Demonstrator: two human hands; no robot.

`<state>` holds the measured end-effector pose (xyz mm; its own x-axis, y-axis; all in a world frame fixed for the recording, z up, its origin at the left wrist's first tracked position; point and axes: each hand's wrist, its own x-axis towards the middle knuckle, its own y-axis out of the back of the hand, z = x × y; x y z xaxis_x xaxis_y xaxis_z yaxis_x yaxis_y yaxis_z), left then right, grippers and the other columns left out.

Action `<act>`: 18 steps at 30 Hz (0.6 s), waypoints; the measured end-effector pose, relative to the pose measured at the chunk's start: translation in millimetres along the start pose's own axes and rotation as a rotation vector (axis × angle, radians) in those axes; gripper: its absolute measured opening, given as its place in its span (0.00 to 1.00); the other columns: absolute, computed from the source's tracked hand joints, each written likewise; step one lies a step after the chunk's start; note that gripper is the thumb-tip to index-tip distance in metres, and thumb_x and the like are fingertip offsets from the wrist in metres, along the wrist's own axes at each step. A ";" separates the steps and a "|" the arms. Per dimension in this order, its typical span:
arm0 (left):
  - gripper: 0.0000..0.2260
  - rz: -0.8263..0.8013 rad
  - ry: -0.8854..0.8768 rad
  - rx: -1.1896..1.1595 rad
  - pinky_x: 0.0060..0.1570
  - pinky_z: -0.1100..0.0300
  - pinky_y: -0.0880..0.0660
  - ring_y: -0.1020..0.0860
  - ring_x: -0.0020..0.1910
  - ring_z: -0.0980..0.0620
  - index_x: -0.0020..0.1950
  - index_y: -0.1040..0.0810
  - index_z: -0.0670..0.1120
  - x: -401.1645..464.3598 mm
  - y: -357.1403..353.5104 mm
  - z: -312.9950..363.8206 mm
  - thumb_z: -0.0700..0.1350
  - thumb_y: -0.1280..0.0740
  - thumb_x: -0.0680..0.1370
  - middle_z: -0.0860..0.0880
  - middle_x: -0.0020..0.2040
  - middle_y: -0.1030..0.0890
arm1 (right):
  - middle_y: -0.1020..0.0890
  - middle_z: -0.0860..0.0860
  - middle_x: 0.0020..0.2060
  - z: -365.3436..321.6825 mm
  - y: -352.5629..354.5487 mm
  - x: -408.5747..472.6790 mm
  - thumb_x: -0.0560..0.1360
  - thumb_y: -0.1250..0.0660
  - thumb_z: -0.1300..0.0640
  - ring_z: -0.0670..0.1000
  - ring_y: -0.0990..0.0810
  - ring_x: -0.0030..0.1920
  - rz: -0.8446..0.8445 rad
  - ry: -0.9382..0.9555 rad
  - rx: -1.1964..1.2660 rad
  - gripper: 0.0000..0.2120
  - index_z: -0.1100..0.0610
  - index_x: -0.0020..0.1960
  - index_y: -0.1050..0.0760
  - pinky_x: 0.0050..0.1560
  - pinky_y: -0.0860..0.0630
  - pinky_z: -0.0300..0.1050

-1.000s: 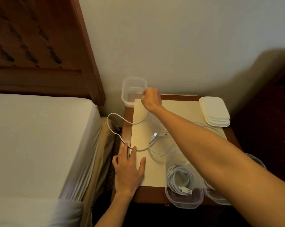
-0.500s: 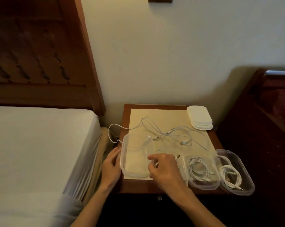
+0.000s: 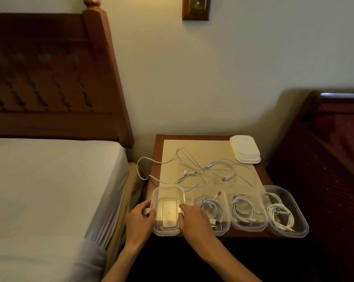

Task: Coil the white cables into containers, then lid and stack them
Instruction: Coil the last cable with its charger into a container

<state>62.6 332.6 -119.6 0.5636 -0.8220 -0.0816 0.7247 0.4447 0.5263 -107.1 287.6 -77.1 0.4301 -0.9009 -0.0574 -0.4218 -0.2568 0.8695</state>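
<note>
The empty clear container (image 3: 168, 210) stood at the front left corner of the table (image 3: 158, 143), the first in a row of four along the front edge. The left hand (image 3: 140, 221) held its left wall, with the fingers curled on the rim, and the right hand (image 3: 193, 219) held its right wall in the same way, so each grip was closed on the container. To the right, touching side by side, stood three more clear containers: the second container (image 3: 218, 231), partly covered by the right hand, the third container (image 3: 247, 227) and the fourth container (image 3: 298, 220), and each one carried a coiled white cable. Behind the row, the loose white cables (image 3: 204, 169) lay tangled on the pale mat of the table, very near the back rim of the empty container, and one loop hung over the left edge of the table toward the bed (image 3: 49, 190). A stack of white lids (image 3: 245, 149) lay at the back right corner, well apart from the hands. The wooden headboard (image 3: 49, 78) stood at the left, and a dark red chair (image 3: 334, 159) stood just beside the table at the right.
</note>
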 end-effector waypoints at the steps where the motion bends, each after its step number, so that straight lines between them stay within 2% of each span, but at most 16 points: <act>1: 0.18 -0.002 0.000 0.010 0.58 0.51 0.22 0.21 0.53 0.55 0.65 0.22 0.48 0.8 -0.7 0.2 0.46 0.29 0.76 0.51 0.58 0.18 | 0.17 0.57 0.46 0.3 5.1 1.1 0.78 0.43 0.57 0.59 0.19 0.47 0.024 0.017 -0.036 0.13 0.58 0.56 0.22 0.44 0.25 0.51; 4: 0.16 -0.016 -0.033 0.003 0.56 0.54 0.21 0.20 0.51 0.56 0.63 0.21 0.47 1.2 -1.1 1.9 0.47 0.29 0.76 0.51 0.56 0.17 | 0.16 0.51 0.47 7.3 25.0 10.8 0.77 0.42 0.53 0.55 0.18 0.48 0.156 0.050 -0.073 0.13 0.54 0.54 0.20 0.46 0.22 0.51; 7: 0.16 0.033 -0.055 0.086 0.51 0.59 0.21 0.20 0.48 0.57 0.61 0.20 0.50 0.4 3.3 7.0 0.55 0.30 0.76 0.53 0.54 0.17 | 0.16 0.46 0.46 22.5 48.5 32.6 0.78 0.39 0.52 0.49 0.18 0.46 0.298 0.048 -0.038 0.11 0.52 0.51 0.18 0.46 0.20 0.49; 10: 0.17 0.171 -0.141 0.155 0.48 0.61 0.24 0.23 0.47 0.57 0.61 0.21 0.49 0.7 6.8 31.4 0.56 0.31 0.76 0.53 0.55 0.19 | 0.21 0.49 0.54 50.9 76.4 59.3 0.77 0.36 0.56 0.50 0.22 0.53 0.425 0.016 -0.096 0.12 0.53 0.59 0.22 0.48 0.22 0.44; 12: 0.15 0.186 -0.254 0.134 0.49 0.62 0.25 0.23 0.46 0.59 0.63 0.22 0.49 5.5 3.3 59.3 0.51 0.32 0.78 0.52 0.58 0.20 | 0.27 0.52 0.60 73.1 88.2 74.7 0.76 0.35 0.56 0.53 0.28 0.58 0.370 -0.088 -0.295 0.17 0.54 0.64 0.28 0.53 0.24 0.46; 14: 0.13 0.123 -0.398 0.127 0.48 0.65 0.23 0.22 0.43 0.61 0.63 0.22 0.50 17.5 -8.7 89.9 0.46 0.33 0.78 0.55 0.59 0.21 | 0.27 0.53 0.62 89.6 99.4 84.7 0.77 0.35 0.54 0.56 0.31 0.63 0.234 -0.237 -0.463 0.17 0.54 0.64 0.28 0.58 0.29 0.51; 16: 0.13 0.015 -0.545 0.136 0.49 0.62 0.22 0.21 0.44 0.60 0.62 0.22 0.51 33.6 -25.0 118.3 0.43 0.34 0.79 0.56 0.59 0.22 | 0.23 0.53 0.60 97.6 111.4 91.3 0.78 0.35 0.51 0.56 0.31 0.64 0.115 -0.300 -0.532 0.13 0.53 0.60 0.24 0.60 0.33 0.53; 18: 0.15 -0.117 -0.648 0.165 0.54 0.58 0.22 0.20 0.50 0.56 0.64 0.23 0.50 51.3 -46.5 141.6 0.39 0.34 0.78 0.54 0.61 0.22 | 0.17 0.53 0.51 103.9 128.7 99.6 0.79 0.36 0.51 0.56 0.24 0.58 0.117 -0.262 -0.409 0.08 0.53 0.51 0.20 0.58 0.32 0.52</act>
<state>1.6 219.4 -28.4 0.0960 -0.9315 0.3508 0.6673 0.3217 0.6717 -201.4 128.5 -21.9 0.1618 -0.9866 -0.0234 -0.0849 -0.0376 0.9957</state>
